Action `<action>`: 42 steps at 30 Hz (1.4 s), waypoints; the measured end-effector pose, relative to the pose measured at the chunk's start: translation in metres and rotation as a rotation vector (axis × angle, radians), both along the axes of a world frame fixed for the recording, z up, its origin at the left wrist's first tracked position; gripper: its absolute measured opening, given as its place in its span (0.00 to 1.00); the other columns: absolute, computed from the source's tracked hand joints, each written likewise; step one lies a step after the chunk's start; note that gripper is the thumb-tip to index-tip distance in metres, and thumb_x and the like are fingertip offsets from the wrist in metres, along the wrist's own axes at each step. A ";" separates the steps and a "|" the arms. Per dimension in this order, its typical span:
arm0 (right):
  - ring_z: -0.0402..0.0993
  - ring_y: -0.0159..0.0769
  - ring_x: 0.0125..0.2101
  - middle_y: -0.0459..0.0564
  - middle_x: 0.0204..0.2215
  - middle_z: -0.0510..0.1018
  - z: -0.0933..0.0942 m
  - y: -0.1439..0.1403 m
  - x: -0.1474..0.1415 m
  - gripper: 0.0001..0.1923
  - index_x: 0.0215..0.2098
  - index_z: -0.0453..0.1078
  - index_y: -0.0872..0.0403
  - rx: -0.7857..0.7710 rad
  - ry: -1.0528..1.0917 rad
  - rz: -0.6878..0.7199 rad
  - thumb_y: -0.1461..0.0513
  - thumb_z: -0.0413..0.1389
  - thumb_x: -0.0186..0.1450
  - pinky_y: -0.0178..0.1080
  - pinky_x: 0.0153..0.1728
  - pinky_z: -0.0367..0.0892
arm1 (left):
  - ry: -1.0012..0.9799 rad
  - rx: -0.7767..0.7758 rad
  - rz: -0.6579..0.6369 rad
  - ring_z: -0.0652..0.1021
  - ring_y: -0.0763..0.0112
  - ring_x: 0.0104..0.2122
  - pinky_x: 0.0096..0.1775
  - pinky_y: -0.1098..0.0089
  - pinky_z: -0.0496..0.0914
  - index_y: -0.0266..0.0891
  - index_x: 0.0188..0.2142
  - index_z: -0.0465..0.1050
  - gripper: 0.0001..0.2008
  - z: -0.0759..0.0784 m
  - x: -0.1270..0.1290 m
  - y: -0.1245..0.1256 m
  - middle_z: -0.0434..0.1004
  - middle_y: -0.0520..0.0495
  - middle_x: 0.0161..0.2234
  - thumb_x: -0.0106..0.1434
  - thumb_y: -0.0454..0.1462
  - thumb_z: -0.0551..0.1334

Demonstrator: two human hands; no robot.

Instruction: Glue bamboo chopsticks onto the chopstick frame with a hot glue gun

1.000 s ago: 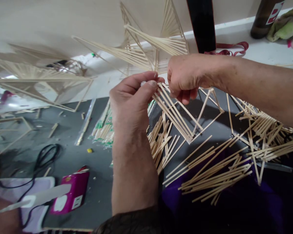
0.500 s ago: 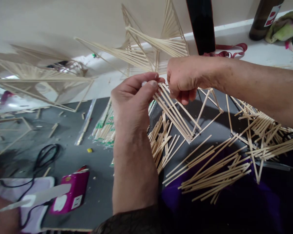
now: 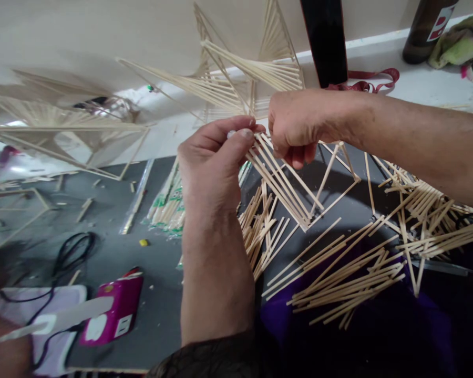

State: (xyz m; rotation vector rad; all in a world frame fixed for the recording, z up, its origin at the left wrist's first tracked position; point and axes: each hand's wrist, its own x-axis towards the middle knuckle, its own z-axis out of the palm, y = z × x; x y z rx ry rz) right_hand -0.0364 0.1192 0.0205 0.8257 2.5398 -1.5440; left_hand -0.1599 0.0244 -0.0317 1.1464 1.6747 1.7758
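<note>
My left hand [image 3: 215,160] is closed in a pinch, thumb and fingers on the upper end of a frame of thin wooden sticks [image 3: 284,188]. Several sticks of this frame run side by side down to a corner at the lower right. Close to the same upper end, my right hand [image 3: 294,126] is curled shut, and its fingers hide whatever they grip. Loose wooden sticks [image 3: 347,286] lie in a heap below the frame, and more sticks [image 3: 260,226] lie beside my left forearm.
Finished-looking stick structures [image 3: 256,68] stand at the wall, another [image 3: 67,128] at left. Plastic-wrapped stick bundles [image 3: 167,205], a magenta box [image 3: 116,304] and a black cable [image 3: 73,254] lie left. At the back are a dark upright slab [image 3: 325,44] and a bottle [image 3: 425,31].
The view has shifted very slightly. Both hands keep nearly the same place and grip at the frame's upper end.
</note>
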 end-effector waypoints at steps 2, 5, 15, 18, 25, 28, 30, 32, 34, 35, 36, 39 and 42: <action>0.68 0.28 0.15 0.44 0.11 0.69 0.000 0.000 0.000 0.07 0.21 0.66 0.60 -0.009 -0.006 -0.002 0.75 0.53 0.53 0.29 0.18 0.68 | 0.008 -0.007 0.000 0.78 0.71 0.27 0.35 0.65 0.76 0.36 0.33 0.78 0.14 -0.001 -0.001 0.000 0.80 0.48 0.29 0.46 0.39 0.71; 0.68 0.28 0.14 0.43 0.10 0.68 0.001 -0.001 0.001 0.07 0.21 0.66 0.60 -0.028 0.016 -0.005 0.75 0.53 0.53 0.28 0.15 0.66 | 0.027 -0.002 0.003 0.78 0.70 0.28 0.37 0.63 0.76 0.36 0.36 0.78 0.16 -0.004 -0.004 0.000 0.80 0.47 0.31 0.47 0.38 0.71; 0.69 0.27 0.15 0.42 0.09 0.68 0.003 -0.003 0.001 0.10 0.17 0.65 0.59 0.013 0.001 -0.011 0.75 0.54 0.53 0.26 0.13 0.62 | 0.327 -0.092 0.237 0.71 0.76 0.17 0.20 0.72 0.65 0.47 0.32 0.79 0.05 0.011 0.047 -0.072 0.74 0.57 0.21 0.58 0.35 0.65; 0.70 0.28 0.15 0.42 0.09 0.68 0.002 -0.003 0.001 0.12 0.16 0.64 0.58 0.018 -0.008 -0.017 0.75 0.54 0.53 0.26 0.13 0.61 | 0.420 -0.314 0.036 0.69 0.75 0.15 0.17 0.72 0.62 0.48 0.29 0.79 0.05 0.006 0.064 -0.089 0.74 0.56 0.18 0.56 0.35 0.66; 0.70 0.25 0.14 0.41 0.10 0.69 0.000 -0.001 0.001 0.15 0.15 0.63 0.57 -0.002 -0.012 -0.033 0.75 0.56 0.55 0.24 0.11 0.61 | 0.573 -0.580 0.002 0.71 0.77 0.18 0.23 0.72 0.62 0.41 0.26 0.78 0.07 -0.014 0.081 -0.086 0.73 0.55 0.17 0.59 0.38 0.64; 0.71 0.27 0.16 0.42 0.11 0.69 -0.001 0.000 0.000 0.14 0.16 0.63 0.57 -0.008 -0.009 -0.026 0.75 0.56 0.56 0.25 0.12 0.61 | 0.531 -0.613 0.008 0.69 0.78 0.17 0.23 0.72 0.61 0.39 0.26 0.77 0.09 -0.020 0.083 -0.082 0.71 0.55 0.16 0.57 0.41 0.65; 0.73 0.29 0.17 0.43 0.13 0.70 -0.001 0.000 0.000 0.14 0.17 0.63 0.57 -0.008 -0.015 -0.019 0.74 0.57 0.57 0.27 0.13 0.63 | 0.509 -0.609 0.026 0.66 0.79 0.16 0.22 0.72 0.60 0.39 0.24 0.76 0.10 -0.025 0.084 -0.080 0.68 0.56 0.15 0.55 0.43 0.67; 0.74 0.31 0.19 0.45 0.14 0.71 -0.001 0.000 0.000 0.13 0.18 0.64 0.57 -0.002 -0.016 -0.018 0.73 0.57 0.58 0.28 0.15 0.65 | 0.490 -0.593 0.045 0.65 0.79 0.15 0.21 0.72 0.59 0.39 0.22 0.74 0.11 -0.029 0.085 -0.079 0.66 0.57 0.14 0.54 0.43 0.67; 0.75 0.32 0.20 0.46 0.14 0.72 0.000 -0.001 0.000 0.12 0.18 0.64 0.58 0.003 -0.018 -0.018 0.72 0.57 0.57 0.29 0.16 0.65 | 0.465 -0.584 0.046 0.65 0.79 0.15 0.21 0.73 0.59 0.39 0.22 0.74 0.11 -0.032 0.085 -0.079 0.66 0.57 0.14 0.55 0.43 0.66; 0.75 0.32 0.20 0.46 0.14 0.72 0.000 -0.001 0.000 0.12 0.18 0.65 0.58 0.003 -0.019 -0.015 0.73 0.57 0.57 0.28 0.16 0.65 | 0.453 -0.586 0.041 0.64 0.80 0.15 0.21 0.73 0.59 0.39 0.22 0.74 0.11 -0.033 0.085 -0.079 0.65 0.57 0.14 0.55 0.42 0.66; 0.74 0.31 0.20 0.46 0.14 0.72 0.000 -0.001 0.000 0.12 0.18 0.65 0.58 0.004 -0.020 -0.015 0.73 0.57 0.57 0.27 0.15 0.64 | 0.443 -0.592 0.035 0.64 0.80 0.15 0.21 0.73 0.59 0.39 0.22 0.74 0.11 -0.033 0.085 -0.079 0.65 0.57 0.14 0.55 0.42 0.66; 0.73 0.29 0.18 0.46 0.14 0.72 0.001 -0.002 0.000 0.12 0.18 0.64 0.59 0.000 -0.024 -0.018 0.73 0.56 0.56 0.26 0.13 0.61 | 0.435 -0.623 0.025 0.64 0.80 0.15 0.22 0.73 0.59 0.39 0.21 0.73 0.10 -0.033 0.083 -0.082 0.65 0.57 0.14 0.55 0.41 0.66; 0.72 0.28 0.18 0.46 0.15 0.72 0.002 -0.003 0.001 0.12 0.18 0.64 0.59 -0.004 -0.030 -0.023 0.73 0.57 0.57 0.25 0.13 0.61 | 0.441 -0.677 0.015 0.65 0.79 0.16 0.23 0.72 0.60 0.40 0.22 0.74 0.09 -0.033 0.080 -0.088 0.67 0.57 0.14 0.54 0.40 0.66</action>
